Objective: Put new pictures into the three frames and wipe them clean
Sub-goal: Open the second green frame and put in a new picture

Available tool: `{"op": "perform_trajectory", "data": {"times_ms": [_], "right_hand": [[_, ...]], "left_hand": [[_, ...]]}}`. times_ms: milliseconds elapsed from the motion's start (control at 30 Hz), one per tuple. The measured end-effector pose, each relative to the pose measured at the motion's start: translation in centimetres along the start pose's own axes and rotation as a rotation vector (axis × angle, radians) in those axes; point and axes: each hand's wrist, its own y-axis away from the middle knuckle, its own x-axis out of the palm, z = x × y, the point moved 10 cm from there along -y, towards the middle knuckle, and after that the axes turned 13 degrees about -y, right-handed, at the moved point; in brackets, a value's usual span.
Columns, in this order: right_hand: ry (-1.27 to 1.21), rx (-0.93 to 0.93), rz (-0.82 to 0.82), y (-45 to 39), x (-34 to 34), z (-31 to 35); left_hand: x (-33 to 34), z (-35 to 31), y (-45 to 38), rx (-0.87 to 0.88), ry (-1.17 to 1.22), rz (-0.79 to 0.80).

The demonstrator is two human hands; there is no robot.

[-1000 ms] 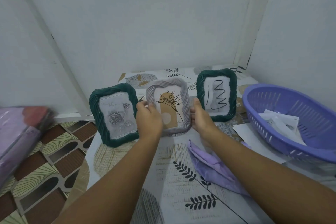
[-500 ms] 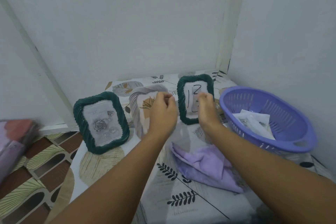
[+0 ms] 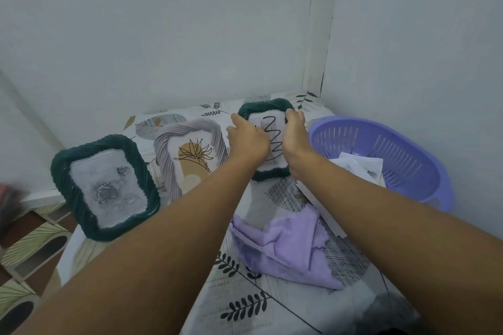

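Note:
Three picture frames stand in a row on the patterned table (image 3: pixel 272 307). At the left is a dark green frame (image 3: pixel 104 187) with a grey rose picture. In the middle is a pale lilac frame (image 3: pixel 190 153) with a line-drawn flower. At the right stands a second dark green frame (image 3: pixel 268 144) with a black scribble picture. My left hand (image 3: pixel 249 140) grips its left edge and my right hand (image 3: pixel 295 134) grips its right edge. A crumpled purple cloth (image 3: pixel 285 249) lies on the table below my hands.
A purple slotted basket (image 3: pixel 386 155) with white papers (image 3: pixel 359 168) inside sits at the right against the wall. A white sheet (image 3: pixel 318 198) lies partly under it. Walls close the back and right sides. Patterned floor tiles (image 3: pixel 32 253) show past the table's left edge.
Both hands have left the middle lilac frame and moved right onto the scribble frame, now gripping its two sides. My view has shifted right and closer.

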Motion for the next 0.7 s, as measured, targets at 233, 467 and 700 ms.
{"op": "perform_trajectory", "data": {"times_ms": [233,467,700], "right_hand": [[-0.068,0.077,-0.01,-0.7,-0.4,-0.9],[-0.155,0.068,0.01,-3.6,-0.4,-2.3],[-0.257,0.131,0.05,-2.0,-0.7,-1.4]], "left_hand": [[0.3,1.8,-0.1,-0.073,0.087,0.039],[-1.8,0.0,1.5,0.078,0.161,-0.014],[-5.6,-1.6,5.1,0.155,0.29,-0.039]]}}
